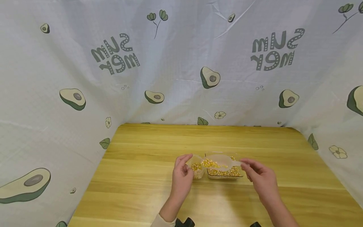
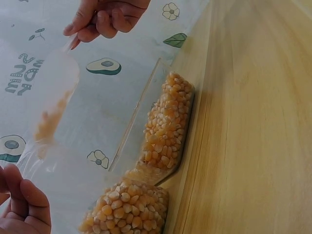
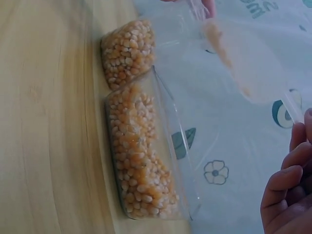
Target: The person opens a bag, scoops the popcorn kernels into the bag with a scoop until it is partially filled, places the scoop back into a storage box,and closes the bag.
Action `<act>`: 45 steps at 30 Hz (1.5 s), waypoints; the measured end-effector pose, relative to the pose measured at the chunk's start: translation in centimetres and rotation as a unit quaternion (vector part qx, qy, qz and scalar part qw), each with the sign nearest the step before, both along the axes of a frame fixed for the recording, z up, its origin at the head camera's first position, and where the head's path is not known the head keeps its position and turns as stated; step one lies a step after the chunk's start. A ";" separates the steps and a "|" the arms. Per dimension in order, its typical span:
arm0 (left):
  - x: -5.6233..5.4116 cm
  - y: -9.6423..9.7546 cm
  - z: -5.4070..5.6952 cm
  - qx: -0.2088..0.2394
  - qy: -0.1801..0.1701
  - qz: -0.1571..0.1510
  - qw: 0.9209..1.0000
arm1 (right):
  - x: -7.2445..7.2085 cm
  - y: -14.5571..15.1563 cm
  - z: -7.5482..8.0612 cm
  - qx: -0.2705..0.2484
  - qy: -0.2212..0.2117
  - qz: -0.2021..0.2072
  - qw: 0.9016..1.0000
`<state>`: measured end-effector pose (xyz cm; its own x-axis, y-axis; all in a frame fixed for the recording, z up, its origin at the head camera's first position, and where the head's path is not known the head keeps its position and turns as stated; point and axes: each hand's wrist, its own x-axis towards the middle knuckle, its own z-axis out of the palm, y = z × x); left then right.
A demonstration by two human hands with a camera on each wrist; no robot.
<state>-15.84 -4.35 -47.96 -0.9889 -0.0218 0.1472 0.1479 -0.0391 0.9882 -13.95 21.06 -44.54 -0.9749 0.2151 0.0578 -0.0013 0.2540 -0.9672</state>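
Observation:
My right hand [image 1: 262, 179] pinches the handle of a translucent white scoop [image 1: 221, 160]. Yellow corn kernels [image 1: 209, 163] lie toward the scoop's tip, which is over the rim of a clear plastic cup [image 1: 197, 174]. My left hand [image 1: 182, 176] holds that cup by its rim from the left. Corn fills the cup's lower part, as the left wrist view shows in the kernels [image 2: 129, 209]. Below the scoop stands a clear rectangular container [image 1: 225, 177], partly filled with corn [image 3: 139, 151] heaped unevenly; it stands right beside the cup.
Both vessels stand on a wood-grain table [image 1: 136, 164]. A pale curtain [image 1: 175, 56] printed with avocados, leaves and lettering hangs behind the table and along its sides. Dark objects [image 1: 185, 222] show near my forearms at the lower edge of the head view.

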 end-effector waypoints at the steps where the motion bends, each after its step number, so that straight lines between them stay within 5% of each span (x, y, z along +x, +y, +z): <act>1: 0.0 0.0 0.0 0.000 0.000 -0.001 1.000 | 0.0 -0.1 0.2 0.017 0.002 -0.002 1.000; 10: 0.0 0.0 0.0 -0.002 0.004 -0.001 1.000 | 0.5 -1.4 1.2 0.098 0.083 -0.004 0.992; 17: 0.0 0.0 -0.1 -0.005 0.005 -0.002 1.000 | 0.6 -2.2 1.6 0.145 0.179 0.005 0.973; 33: 0.1 0.0 0.0 -0.002 0.003 0.000 1.000 | 0.4 -2.7 1.8 0.200 0.284 0.015 0.938; 41: 0.1 -0.1 0.0 0.005 0.004 -0.006 1.000 | 0.6 -2.5 1.4 0.187 0.277 0.014 0.942; 45: 0.1 -0.1 0.0 0.005 0.004 -0.008 1.000 | 0.8 -2.3 1.2 0.153 0.258 0.015 0.954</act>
